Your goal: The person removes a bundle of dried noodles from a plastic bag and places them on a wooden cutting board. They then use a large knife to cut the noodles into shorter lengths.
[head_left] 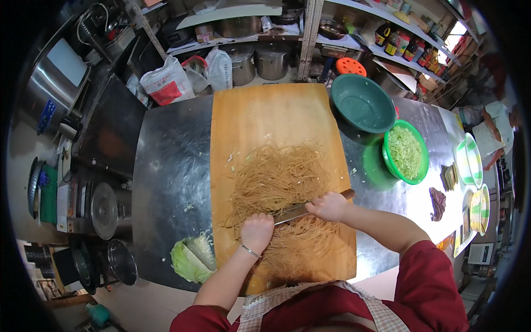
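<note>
A cleaver (291, 213) with a wooden handle lies across a wide spread of thin brown noodles (282, 178) on a wooden cutting board (274, 112). My right hand (327, 206) grips it near the handle, whose end sticks out to the right. At the blade's other end, my left hand (257, 233) is closed over the tip, with a bracelet at the wrist. Noodles lie both beyond the blade and on the near side of it. How deep the edge sits in them is hidden.
Left of the board sits a cut cabbage (193, 259) on the metal table (170, 166). To the right are a dark green basin (363, 101), a bright green bowl (426, 166) of shredded cabbage, and a purple cloth (437, 203). Another person (495, 124) stands at the far right.
</note>
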### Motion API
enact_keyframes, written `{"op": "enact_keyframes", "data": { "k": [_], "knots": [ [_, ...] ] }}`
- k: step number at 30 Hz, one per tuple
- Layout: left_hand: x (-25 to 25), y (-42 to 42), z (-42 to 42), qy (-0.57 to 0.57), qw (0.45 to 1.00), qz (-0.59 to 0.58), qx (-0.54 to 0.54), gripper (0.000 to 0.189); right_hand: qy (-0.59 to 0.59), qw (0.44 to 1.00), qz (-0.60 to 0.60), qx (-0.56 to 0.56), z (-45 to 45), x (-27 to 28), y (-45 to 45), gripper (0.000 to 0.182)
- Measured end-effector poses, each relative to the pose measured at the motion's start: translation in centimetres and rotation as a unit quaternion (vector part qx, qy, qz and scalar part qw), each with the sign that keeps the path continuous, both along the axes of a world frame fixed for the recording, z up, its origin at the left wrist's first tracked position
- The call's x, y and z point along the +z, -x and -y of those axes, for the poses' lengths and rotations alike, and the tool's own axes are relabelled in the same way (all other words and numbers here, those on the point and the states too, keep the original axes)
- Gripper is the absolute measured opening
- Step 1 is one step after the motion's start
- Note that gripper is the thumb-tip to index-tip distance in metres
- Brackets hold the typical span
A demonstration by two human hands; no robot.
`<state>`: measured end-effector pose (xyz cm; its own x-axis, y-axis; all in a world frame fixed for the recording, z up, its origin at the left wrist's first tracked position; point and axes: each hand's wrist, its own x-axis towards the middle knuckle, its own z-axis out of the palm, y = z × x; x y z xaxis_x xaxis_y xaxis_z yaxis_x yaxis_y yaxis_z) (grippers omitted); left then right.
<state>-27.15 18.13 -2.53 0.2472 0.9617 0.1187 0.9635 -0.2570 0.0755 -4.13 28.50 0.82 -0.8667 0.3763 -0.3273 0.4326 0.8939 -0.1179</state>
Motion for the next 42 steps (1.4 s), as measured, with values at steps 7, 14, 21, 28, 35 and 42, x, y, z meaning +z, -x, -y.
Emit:
{"op": "enact_keyframes", "data": {
  "k": [7, 14, 21, 28, 35, 42],
  "knots": [
    [2.8, 2.6, -3.0, 0.071, 0.997, 0.036, 0.001, 0.012, -0.008, 1.0, 0.007, -0.023, -2.9, 3.9, 1.7, 0.011],
    [4.4, 4.6, -9.0, 0.047, 0.995, 0.071, 0.044, 0.023, -0.103, 0.995, 0.008, -0.014, -7.9, 8.6, 4.8, 0.011],
    [0.9, 3.5, -12.2, 0.059, 0.995, 0.069, 0.038, 0.031, -0.036, 0.998, 0.055, -0.011, -12.1, 2.9, 4.2, 0.012],
    [-1.0, 1.8, -12.2, 0.043, 0.999, -0.007, 0.022, 0.023, -0.032, 0.999, -0.01, -0.012, -12.9, -1.7, 1.7, 0.011],
    [4.2, 3.8, -10.9, 0.001, 0.946, 0.321, -0.046, 0.035, -0.017, 0.995, 0.011, -0.101, -6.8, 2.9, -0.6, 0.016],
    [-4.8, 8.0, -15.5, -0.024, 0.91, 0.404, 0.092, 0.041, 0.078, 0.836, -0.245, -0.485, -3.5, 0.5, -12.0, 0.02]
  ]
}}
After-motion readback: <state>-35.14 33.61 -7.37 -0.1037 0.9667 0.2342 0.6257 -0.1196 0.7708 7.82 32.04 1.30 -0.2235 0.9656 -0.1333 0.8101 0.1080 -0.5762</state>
